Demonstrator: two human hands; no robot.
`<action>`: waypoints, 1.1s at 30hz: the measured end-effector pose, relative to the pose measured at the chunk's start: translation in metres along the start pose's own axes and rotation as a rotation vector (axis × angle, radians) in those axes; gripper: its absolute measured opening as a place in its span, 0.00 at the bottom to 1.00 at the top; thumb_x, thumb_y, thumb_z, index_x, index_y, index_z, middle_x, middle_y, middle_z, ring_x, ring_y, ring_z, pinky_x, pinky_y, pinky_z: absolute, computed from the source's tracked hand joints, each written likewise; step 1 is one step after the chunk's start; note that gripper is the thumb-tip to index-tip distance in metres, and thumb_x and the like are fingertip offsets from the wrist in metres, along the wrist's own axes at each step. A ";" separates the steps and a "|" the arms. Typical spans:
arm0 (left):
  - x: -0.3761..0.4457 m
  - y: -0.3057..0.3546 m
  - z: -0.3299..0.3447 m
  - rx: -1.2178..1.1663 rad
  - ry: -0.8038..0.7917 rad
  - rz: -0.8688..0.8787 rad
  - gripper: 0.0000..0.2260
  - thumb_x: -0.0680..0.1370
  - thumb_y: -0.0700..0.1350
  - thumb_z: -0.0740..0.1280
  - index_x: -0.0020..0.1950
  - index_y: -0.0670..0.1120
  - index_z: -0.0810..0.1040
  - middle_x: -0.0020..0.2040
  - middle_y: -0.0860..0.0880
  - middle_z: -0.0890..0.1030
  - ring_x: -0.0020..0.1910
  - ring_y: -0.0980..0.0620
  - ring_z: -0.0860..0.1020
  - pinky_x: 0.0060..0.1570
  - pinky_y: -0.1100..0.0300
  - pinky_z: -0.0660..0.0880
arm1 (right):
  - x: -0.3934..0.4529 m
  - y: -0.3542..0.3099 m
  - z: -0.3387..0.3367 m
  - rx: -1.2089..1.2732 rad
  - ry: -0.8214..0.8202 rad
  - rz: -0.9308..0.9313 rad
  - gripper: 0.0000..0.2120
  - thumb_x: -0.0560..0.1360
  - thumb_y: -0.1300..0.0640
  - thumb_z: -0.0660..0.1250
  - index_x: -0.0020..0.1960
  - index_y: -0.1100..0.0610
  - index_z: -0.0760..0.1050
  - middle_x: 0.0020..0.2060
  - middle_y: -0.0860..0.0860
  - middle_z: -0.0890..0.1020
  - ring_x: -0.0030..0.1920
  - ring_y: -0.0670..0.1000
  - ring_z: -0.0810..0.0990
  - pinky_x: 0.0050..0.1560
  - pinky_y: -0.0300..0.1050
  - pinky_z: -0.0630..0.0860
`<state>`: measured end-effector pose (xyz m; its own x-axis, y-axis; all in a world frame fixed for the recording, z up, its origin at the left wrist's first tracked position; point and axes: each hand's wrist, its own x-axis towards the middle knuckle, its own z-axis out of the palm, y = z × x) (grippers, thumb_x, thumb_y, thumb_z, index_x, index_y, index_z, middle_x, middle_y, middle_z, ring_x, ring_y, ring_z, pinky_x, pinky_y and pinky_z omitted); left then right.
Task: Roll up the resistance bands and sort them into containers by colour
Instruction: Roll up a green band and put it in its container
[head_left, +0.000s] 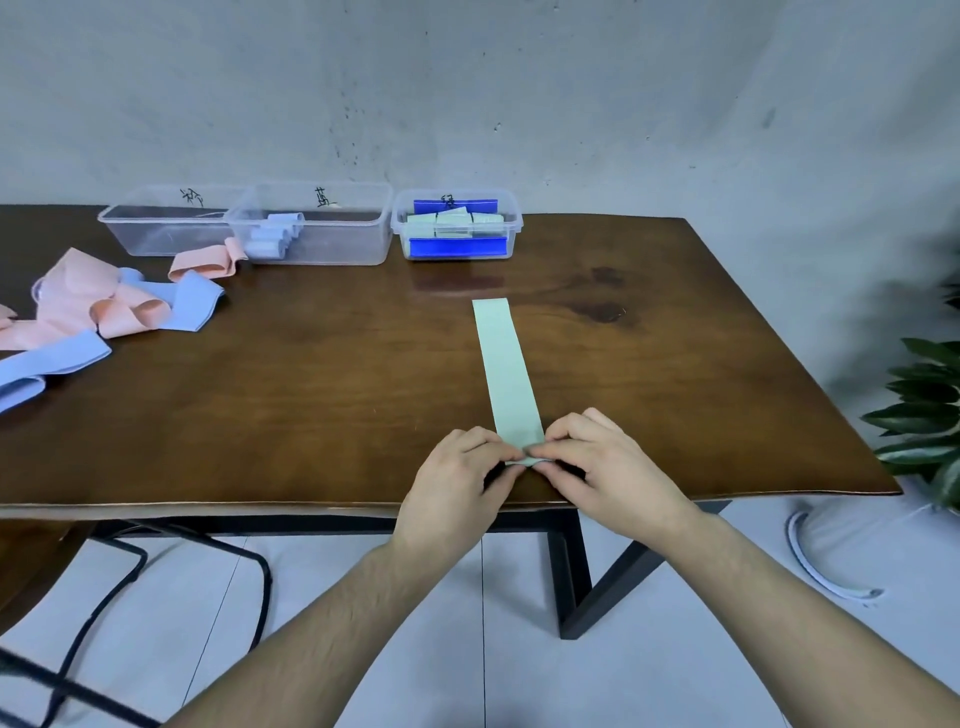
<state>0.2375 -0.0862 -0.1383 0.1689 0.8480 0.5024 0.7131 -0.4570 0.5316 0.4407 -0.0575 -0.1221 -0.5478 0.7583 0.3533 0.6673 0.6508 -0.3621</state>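
Note:
A pale green resistance band (503, 358) lies flat and straight on the brown table (311, 395), running away from me. At the front edge my left hand (457, 483) and my right hand (608, 467) both pinch its near end, where a small fold or roll shows between the fingertips. Three clear containers stand along the back: a left one (166, 228) that looks nearly empty, a middle one (322, 234) holding rolled blue bands, and a right one (457, 223) holding rolled green bands. A pile of loose pink bands (83, 296) and blue bands (192, 306) lies at the left.
A grey wall stands behind the table. A leafy plant (924, 410) is off the table's right edge. Black chair tubing (130, 571) sits under the front left. The table's black legs (571, 571) are below my hands.

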 end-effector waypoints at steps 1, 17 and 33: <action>0.000 0.000 0.000 0.001 -0.002 0.003 0.05 0.76 0.43 0.74 0.51 0.47 0.84 0.46 0.55 0.81 0.42 0.57 0.72 0.46 0.67 0.70 | 0.000 0.001 0.000 0.039 -0.007 0.022 0.11 0.80 0.51 0.67 0.58 0.51 0.84 0.48 0.42 0.78 0.48 0.45 0.71 0.53 0.36 0.69; 0.007 0.002 -0.012 -0.013 -0.123 0.009 0.05 0.78 0.46 0.70 0.50 0.47 0.84 0.47 0.55 0.79 0.44 0.57 0.77 0.48 0.63 0.74 | 0.009 0.002 -0.009 0.233 -0.087 0.179 0.07 0.78 0.53 0.72 0.54 0.49 0.85 0.47 0.37 0.78 0.51 0.38 0.76 0.50 0.27 0.67; 0.014 -0.004 -0.012 0.047 -0.164 0.002 0.05 0.80 0.48 0.69 0.52 0.52 0.83 0.48 0.59 0.81 0.49 0.60 0.78 0.52 0.53 0.74 | 0.014 -0.001 -0.014 0.324 -0.135 0.283 0.04 0.78 0.53 0.70 0.50 0.44 0.82 0.45 0.40 0.80 0.48 0.41 0.77 0.48 0.42 0.76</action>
<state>0.2285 -0.0761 -0.1250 0.2766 0.8811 0.3835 0.7433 -0.4492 0.4958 0.4392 -0.0482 -0.1045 -0.4421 0.8921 0.0934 0.6198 0.3791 -0.6872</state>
